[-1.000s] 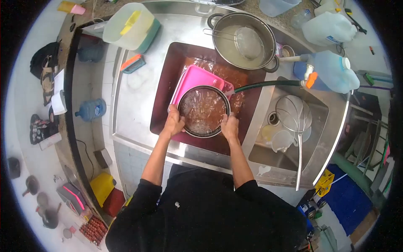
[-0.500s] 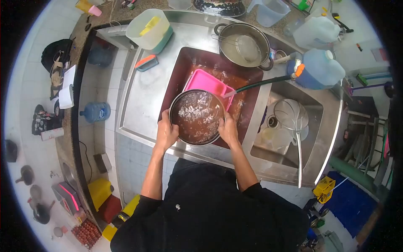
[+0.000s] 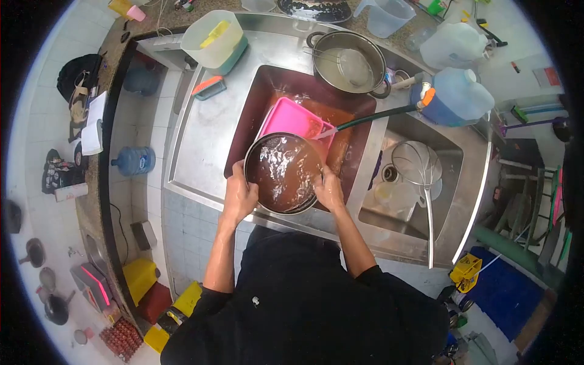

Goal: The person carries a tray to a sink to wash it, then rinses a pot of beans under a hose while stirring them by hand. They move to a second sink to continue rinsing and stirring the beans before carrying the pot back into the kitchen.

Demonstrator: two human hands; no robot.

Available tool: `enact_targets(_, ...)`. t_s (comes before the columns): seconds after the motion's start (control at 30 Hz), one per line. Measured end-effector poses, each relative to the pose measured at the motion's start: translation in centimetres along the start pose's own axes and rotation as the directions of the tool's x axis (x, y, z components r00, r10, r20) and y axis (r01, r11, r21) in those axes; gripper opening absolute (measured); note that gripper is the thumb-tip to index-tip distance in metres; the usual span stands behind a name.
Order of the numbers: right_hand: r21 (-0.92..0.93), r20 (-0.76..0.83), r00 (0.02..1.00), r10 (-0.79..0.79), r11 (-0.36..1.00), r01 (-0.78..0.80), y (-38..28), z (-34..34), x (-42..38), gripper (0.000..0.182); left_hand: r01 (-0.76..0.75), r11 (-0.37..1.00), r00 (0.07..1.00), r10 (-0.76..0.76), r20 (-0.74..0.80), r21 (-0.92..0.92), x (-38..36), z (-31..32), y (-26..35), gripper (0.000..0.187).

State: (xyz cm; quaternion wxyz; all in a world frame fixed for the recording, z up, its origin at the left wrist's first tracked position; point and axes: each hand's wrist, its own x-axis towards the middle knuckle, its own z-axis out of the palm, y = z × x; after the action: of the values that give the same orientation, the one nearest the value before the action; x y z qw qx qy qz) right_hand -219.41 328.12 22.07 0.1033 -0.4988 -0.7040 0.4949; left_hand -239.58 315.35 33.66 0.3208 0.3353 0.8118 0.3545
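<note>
A round metal pan (image 3: 285,173) with brownish, glinting liquid in it is held over the near part of the reddish-brown sink basin (image 3: 243,115). My left hand (image 3: 241,193) is closed on its left rim, thumb towards the inside. On the opposite rim, my right hand (image 3: 329,190) grips the pan the same way. Just beyond it, a pink plastic tray (image 3: 295,118) lies tilted in the brown water (image 3: 344,121), partly hidden by the pan. The end of a dark green hose (image 3: 377,115) reaches over the tray from the right.
A two-handled pot (image 3: 331,67) with a strainer stands behind the basin. The right sink (image 3: 398,228) holds a wire skimmer (image 3: 420,164). On the left steel counter are an orange-and-grey brush (image 3: 208,88) and a plastic tub (image 3: 213,45). Blue jugs (image 3: 456,97) stand at right.
The liquid in the pan has shifted, and its bright, broken patches look different. Both hands keep their hold on the rim. The whole view has slid slightly left.
</note>
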Motion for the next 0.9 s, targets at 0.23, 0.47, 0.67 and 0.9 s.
enact_targets(0.23, -0.029, -0.004, 1.000, -0.016, 0.999, 0.016, 1.3, 0.7, -0.4, 0.042, 0.022, 1.000, 1.000, -0.022, 0.014, 0.002, -0.3, -0.1, 0.4, 0.050)
enact_targets(0.47, 0.048, -0.005, 1.000, -0.029, 0.998, 0.029, 1.4, 1.1, -0.7, 0.041, -0.023, 1.000, 1.000, 0.023, -0.004, 0.013, -0.6, -0.4, 1.0, 0.048)
enact_targets(0.67, 0.045, -0.050, 0.997, -0.054, 0.997, 0.056, 1.0, 1.2, -1.0, 0.049, 0.025, 1.000, 0.999, -0.025, 0.027, -0.006, -0.9, -0.8, 2.2, 0.048)
enact_targets(0.9, 0.038, -0.015, 0.999, -0.048, 0.998, 0.049, 1.2, 1.4, -1.4, 0.050, -0.003, 0.998, 0.999, 0.000, 0.040, 0.068, -1.2, -1.2, 3.0, 0.053)
